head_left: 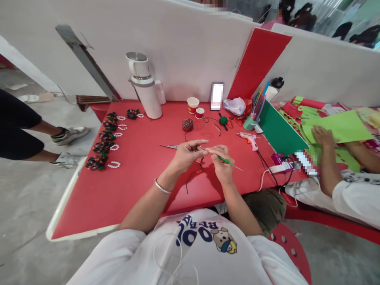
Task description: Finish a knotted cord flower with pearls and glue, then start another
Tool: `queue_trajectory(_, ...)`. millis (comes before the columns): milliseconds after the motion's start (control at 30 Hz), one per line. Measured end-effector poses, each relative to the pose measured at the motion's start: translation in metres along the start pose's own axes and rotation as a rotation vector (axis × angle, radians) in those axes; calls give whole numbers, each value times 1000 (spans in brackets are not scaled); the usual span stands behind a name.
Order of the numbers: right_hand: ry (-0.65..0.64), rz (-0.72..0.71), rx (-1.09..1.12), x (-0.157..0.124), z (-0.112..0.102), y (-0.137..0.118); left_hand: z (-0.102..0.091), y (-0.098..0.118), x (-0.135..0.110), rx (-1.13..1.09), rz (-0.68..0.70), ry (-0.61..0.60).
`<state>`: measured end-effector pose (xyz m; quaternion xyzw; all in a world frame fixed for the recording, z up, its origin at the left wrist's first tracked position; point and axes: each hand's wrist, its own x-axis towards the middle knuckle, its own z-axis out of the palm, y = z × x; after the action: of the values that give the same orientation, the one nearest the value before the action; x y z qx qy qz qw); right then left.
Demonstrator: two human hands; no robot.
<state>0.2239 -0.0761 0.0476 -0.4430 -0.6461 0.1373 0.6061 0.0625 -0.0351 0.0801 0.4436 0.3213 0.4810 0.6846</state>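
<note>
My right hand (223, 164) is closed around the green handle of a crochet hook (223, 160), whose thin metal shaft points left toward my other hand. My left hand (187, 153) pinches dark multicoloured yarn (200, 164) at the hook's tip, its upper fingers stretched out. Short yarn ends dangle below onto the red table. From a multicoloured yarn ball (187, 125), a strand runs down toward my left hand. Scissors (170, 147) lie just left of that hand, their handles hidden behind it.
Several dark crocheted pieces with white bead loops (102, 147) line the table's left side. Behind stand a white flask (147, 97), a paper cup (192, 105) and a phone (217, 96). A pink glue gun (249, 139) lies right. Beyond a green divider (280, 128), a co-worker's hands handle green sheets.
</note>
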Motion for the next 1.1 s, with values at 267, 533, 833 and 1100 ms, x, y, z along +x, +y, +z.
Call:
queue_trajectory(267,138,-243,-230,-4,7,1,4,-3,-1,-91,-90,-28)
queue_trajectory(533,-288,-128,47,37,-42,3,-13,9,-1,-10,-108,-85)
queue_trajectory(833,-141,277,502,21,-18,19,-4,7,-2,-14,-130,-115)
queue_trajectory(1100,163,43,-100,-14,20,-4,15,-11,-3,-7,85,119)
